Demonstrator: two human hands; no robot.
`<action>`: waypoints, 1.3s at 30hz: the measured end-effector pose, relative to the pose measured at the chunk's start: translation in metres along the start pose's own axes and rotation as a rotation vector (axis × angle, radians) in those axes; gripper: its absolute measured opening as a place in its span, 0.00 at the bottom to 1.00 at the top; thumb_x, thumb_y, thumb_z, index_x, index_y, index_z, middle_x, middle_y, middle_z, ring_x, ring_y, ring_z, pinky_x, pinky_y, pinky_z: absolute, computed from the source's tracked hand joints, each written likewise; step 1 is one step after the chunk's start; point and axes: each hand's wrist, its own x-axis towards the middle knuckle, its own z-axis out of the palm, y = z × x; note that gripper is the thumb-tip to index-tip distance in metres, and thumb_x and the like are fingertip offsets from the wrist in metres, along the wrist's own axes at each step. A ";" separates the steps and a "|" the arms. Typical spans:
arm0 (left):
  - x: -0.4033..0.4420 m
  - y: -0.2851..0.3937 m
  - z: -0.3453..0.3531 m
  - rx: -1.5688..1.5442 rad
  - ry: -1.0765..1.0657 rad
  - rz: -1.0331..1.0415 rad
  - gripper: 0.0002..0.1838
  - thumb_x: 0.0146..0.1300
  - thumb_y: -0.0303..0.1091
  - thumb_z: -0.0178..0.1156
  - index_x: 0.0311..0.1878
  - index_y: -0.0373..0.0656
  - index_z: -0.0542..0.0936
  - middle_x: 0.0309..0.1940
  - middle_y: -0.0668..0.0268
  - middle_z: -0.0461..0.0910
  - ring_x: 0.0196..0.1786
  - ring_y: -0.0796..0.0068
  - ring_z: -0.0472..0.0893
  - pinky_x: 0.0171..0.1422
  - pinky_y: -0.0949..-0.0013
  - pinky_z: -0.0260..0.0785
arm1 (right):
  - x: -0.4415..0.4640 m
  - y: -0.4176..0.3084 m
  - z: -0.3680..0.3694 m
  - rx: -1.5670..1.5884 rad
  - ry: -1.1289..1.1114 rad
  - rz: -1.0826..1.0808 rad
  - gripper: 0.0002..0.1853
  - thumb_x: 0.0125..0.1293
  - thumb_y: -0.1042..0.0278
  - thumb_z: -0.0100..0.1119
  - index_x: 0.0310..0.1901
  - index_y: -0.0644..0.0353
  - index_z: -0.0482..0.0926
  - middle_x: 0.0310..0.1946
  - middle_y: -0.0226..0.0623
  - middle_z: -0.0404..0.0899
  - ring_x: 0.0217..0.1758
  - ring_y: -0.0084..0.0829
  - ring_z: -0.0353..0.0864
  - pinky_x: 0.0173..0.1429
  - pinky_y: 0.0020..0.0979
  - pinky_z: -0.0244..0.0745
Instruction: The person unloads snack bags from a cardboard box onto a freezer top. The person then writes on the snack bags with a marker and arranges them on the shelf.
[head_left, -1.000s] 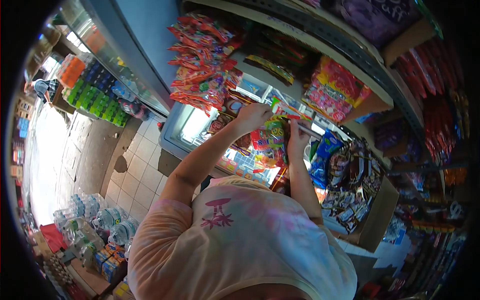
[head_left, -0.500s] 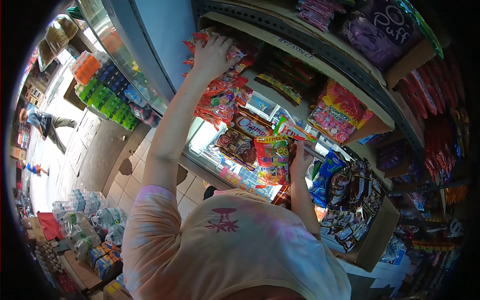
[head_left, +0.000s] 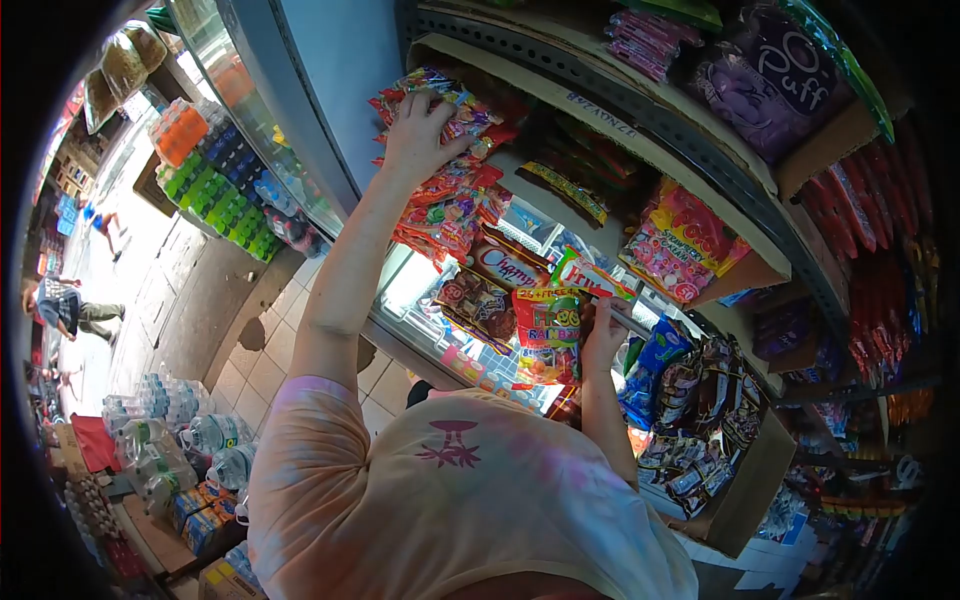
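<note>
My left hand [head_left: 418, 135] lies over a stack of red, multicoloured candy bags [head_left: 440, 215] at the cooler's left side, its fingers and thumb apart and pressing on the upper packs. My right hand [head_left: 603, 335] is closed on the right edge of a bright candy bag [head_left: 548, 335] marked "Rainbow", held upright in front of me. Next to that bag are a brown "Champ" candy bag [head_left: 508, 258], a dark brown candy bag [head_left: 480, 303] and a green-and-red bag [head_left: 590, 272], all on the lit glass top.
Above, a shelf [head_left: 620, 115] carries a purple puff bag [head_left: 765, 80]. A pink candy bag [head_left: 683, 240] stands at right. A cardboard box [head_left: 745, 490] holds dark wrapped sweets. Water bottles [head_left: 155, 450] stand at lower left, with people [head_left: 75, 305] in the street beyond.
The top packs under my left hand have shifted, showing more multicoloured wrapping. My right hand still holds the candy bag. Outside, the people have moved along the street.
</note>
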 end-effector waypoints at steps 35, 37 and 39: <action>-0.145 0.170 0.065 -1.071 -0.810 -0.490 0.13 0.60 0.39 0.59 0.36 0.37 0.81 0.29 0.59 0.81 0.31 0.71 0.79 0.38 0.69 0.69 | 0.000 -0.016 0.011 -0.142 -0.003 -0.103 0.09 0.61 0.68 0.62 0.32 0.58 0.71 0.25 0.28 0.74 0.28 0.16 0.70 0.35 0.19 0.66; -0.143 0.170 0.066 -1.278 -0.908 -0.638 0.10 0.63 0.34 0.57 0.40 0.36 0.80 0.30 0.67 0.80 0.34 0.81 0.75 0.41 0.75 0.67 | -0.003 -0.025 0.017 -0.143 -0.044 -0.083 0.09 0.61 0.68 0.62 0.31 0.58 0.71 0.25 0.28 0.74 0.27 0.16 0.70 0.33 0.19 0.64; -0.141 0.171 0.064 -1.317 -0.915 -0.657 0.10 0.63 0.34 0.57 0.39 0.36 0.80 0.31 0.68 0.79 0.35 0.81 0.75 0.42 0.75 0.67 | -0.004 -0.023 0.016 -0.171 -0.060 -0.104 0.09 0.62 0.68 0.62 0.31 0.58 0.71 0.25 0.28 0.74 0.27 0.16 0.70 0.33 0.18 0.63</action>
